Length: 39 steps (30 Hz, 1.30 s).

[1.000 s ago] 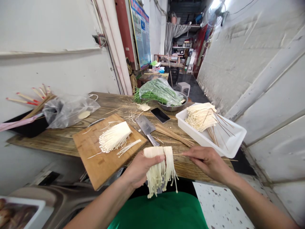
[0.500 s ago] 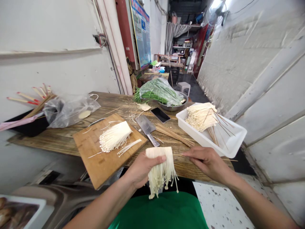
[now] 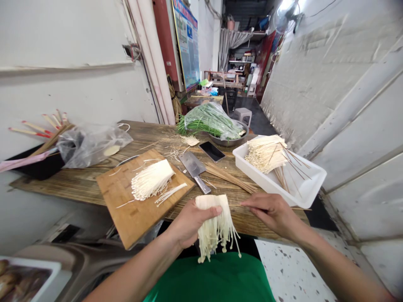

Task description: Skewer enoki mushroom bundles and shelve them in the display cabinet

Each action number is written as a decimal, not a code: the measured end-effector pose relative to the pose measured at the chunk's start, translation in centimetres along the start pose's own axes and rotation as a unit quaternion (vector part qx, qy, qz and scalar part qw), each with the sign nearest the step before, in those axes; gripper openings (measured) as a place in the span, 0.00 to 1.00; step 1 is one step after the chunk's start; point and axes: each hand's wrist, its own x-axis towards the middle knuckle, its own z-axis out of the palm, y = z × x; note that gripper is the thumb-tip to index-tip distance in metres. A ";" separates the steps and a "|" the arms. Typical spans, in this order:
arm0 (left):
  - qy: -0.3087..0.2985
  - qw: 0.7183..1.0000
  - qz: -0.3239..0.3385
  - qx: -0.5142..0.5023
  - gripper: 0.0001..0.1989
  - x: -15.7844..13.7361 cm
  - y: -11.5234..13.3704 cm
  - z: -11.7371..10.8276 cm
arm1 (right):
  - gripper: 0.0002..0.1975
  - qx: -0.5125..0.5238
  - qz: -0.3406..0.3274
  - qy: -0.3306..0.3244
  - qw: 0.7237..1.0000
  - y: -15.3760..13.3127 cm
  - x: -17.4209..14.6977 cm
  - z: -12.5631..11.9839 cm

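Note:
My left hand (image 3: 195,220) is closed around a flat bunch of enoki mushrooms (image 3: 217,235), thumb across the front, the stems hanging down over my lap. My right hand (image 3: 269,212) pinches a thin bamboo skewer (image 3: 234,205) that runs level to the bunch's right edge; how deep its tip sits inside is hidden. A larger block of enoki (image 3: 153,180) lies on the wooden cutting board (image 3: 126,218) to the left, a few loose strands beside it. Beyond my hands, a cleaver (image 3: 193,165) and a pile of bamboo skewers (image 3: 231,177) rest on the table.
On the right, a white plastic tray (image 3: 308,195) holds skewered enoki (image 3: 267,153). A phone (image 3: 212,151) and a metal bowl (image 3: 231,141) with bagged greens (image 3: 209,119) are farther back. A black container (image 3: 37,167) of sticks and a plastic bag (image 3: 91,144) stand left.
The enoki bunch and my left hand have shifted slightly right, toward my right hand. Less of the skewer's tail sticks out past my right hand.

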 end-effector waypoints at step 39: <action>-0.019 1.000 0.013 0.020 0.17 -0.6 0.3 0.3 | 0.17 -0.007 -0.007 -0.058 0.998 -1.6 0.9 -0.1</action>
